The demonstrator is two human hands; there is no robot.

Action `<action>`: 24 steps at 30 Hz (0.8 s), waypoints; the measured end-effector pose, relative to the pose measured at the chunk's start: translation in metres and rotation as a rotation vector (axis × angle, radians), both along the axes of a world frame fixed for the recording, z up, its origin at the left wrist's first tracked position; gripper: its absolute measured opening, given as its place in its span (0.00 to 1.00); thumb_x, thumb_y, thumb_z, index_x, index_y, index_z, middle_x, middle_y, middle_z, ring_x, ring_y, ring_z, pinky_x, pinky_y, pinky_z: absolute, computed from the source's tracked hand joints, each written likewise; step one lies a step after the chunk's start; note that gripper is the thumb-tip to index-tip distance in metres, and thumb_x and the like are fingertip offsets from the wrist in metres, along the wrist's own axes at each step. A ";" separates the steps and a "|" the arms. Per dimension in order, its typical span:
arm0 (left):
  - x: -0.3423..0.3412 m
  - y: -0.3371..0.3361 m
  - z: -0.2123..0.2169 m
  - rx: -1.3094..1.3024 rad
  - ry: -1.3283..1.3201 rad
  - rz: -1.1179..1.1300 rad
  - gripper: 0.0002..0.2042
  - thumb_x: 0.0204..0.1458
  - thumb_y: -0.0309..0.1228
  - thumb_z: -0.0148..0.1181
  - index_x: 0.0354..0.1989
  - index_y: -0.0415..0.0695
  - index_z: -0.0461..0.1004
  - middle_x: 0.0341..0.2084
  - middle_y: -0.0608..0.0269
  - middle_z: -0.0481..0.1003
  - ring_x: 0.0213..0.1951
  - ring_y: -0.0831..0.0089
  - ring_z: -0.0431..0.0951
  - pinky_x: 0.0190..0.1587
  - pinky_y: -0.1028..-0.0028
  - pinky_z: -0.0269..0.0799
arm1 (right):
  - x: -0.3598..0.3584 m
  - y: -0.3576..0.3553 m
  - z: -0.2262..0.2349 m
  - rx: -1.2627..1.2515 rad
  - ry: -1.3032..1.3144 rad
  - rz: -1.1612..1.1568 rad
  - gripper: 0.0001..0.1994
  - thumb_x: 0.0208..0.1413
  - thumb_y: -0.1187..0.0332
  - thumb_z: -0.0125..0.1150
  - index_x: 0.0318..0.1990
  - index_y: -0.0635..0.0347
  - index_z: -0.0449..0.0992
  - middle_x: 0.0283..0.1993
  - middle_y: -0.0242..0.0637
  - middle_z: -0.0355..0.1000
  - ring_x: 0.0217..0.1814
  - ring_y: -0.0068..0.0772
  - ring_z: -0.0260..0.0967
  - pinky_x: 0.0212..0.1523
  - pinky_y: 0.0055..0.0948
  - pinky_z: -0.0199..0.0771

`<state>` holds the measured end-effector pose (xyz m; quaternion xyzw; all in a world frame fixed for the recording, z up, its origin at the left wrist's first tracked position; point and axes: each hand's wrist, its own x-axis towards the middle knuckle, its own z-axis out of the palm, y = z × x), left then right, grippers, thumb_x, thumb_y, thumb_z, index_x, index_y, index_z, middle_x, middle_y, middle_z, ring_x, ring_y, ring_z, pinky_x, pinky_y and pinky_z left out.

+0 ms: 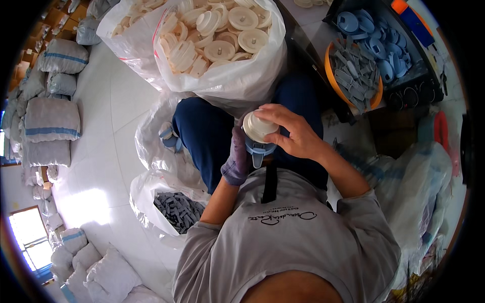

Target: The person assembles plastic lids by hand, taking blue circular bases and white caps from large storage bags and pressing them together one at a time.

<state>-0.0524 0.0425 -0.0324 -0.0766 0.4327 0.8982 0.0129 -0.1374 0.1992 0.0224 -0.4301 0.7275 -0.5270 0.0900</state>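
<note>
While the right hand (pixel 295 132) curls over a cream cap (pixel 257 126), its fingers press down around the cap's rim and top. Just under the cap sits a blue part (pixel 258 150), with a tab hanging down from it toward the person's chest. The left hand (pixel 236 156), in a purple glove, is closed around the blue part from the side, fingers pressed together against it; cap and blue part touch, one on top of the other, and both are held above the lap, between the knees in dark blue trousers (pixel 202 134).

Beyond the right hand, a big clear bag (pixel 237 83) stands open, full of more cream caps (pixel 222 30). Down and to the outside of the left hand, a smaller bag (pixel 146 189) on the white floor (pixel 106 151) holds grey strips (pixel 179 209). Out past the right hand, an orange bowl (pixel 328 63) holds more grey strips, and beside it a black crate (pixel 424 76) holds blue parts like the one held. Stuffed white sacks (pixel 50 121) are stacked well away on the left-hand side.
</note>
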 end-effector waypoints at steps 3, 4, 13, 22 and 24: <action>-0.001 0.000 0.004 0.027 -0.052 0.028 0.41 0.54 0.67 0.37 0.64 0.45 0.54 0.54 0.55 0.67 0.55 0.65 0.71 0.55 0.66 0.70 | 0.002 -0.002 -0.003 -0.068 -0.028 -0.022 0.26 0.47 0.76 0.66 0.56 0.52 0.71 0.58 0.43 0.65 0.55 0.45 0.68 0.53 0.32 0.71; -0.001 0.000 0.004 0.042 -0.077 0.035 0.41 0.54 0.68 0.35 0.63 0.43 0.56 0.54 0.56 0.68 0.54 0.65 0.71 0.56 0.67 0.70 | 0.003 -0.004 -0.002 -0.073 -0.036 -0.012 0.25 0.47 0.77 0.66 0.55 0.50 0.72 0.58 0.43 0.65 0.55 0.45 0.68 0.53 0.32 0.71; -0.002 -0.001 0.011 0.076 -0.169 0.048 0.39 0.57 0.65 0.32 0.59 0.40 0.62 0.50 0.56 0.71 0.51 0.66 0.74 0.54 0.69 0.71 | 0.003 -0.007 -0.008 -0.025 0.062 0.030 0.25 0.44 0.81 0.66 0.51 0.47 0.75 0.61 0.46 0.62 0.57 0.48 0.68 0.52 0.34 0.74; -0.001 -0.002 0.006 0.158 -0.233 0.061 0.37 0.59 0.62 0.32 0.56 0.37 0.64 0.47 0.52 0.73 0.48 0.64 0.75 0.52 0.67 0.73 | 0.006 -0.005 -0.009 0.033 0.223 0.071 0.29 0.41 0.64 0.73 0.55 0.47 0.70 0.60 0.52 0.60 0.57 0.55 0.66 0.53 0.40 0.72; 0.000 -0.004 0.004 0.072 -0.248 0.070 0.30 0.64 0.54 0.28 0.54 0.38 0.64 0.44 0.52 0.74 0.45 0.64 0.77 0.48 0.67 0.75 | 0.007 -0.005 -0.015 0.041 0.252 0.064 0.30 0.41 0.62 0.73 0.55 0.48 0.70 0.60 0.53 0.60 0.57 0.55 0.66 0.53 0.40 0.72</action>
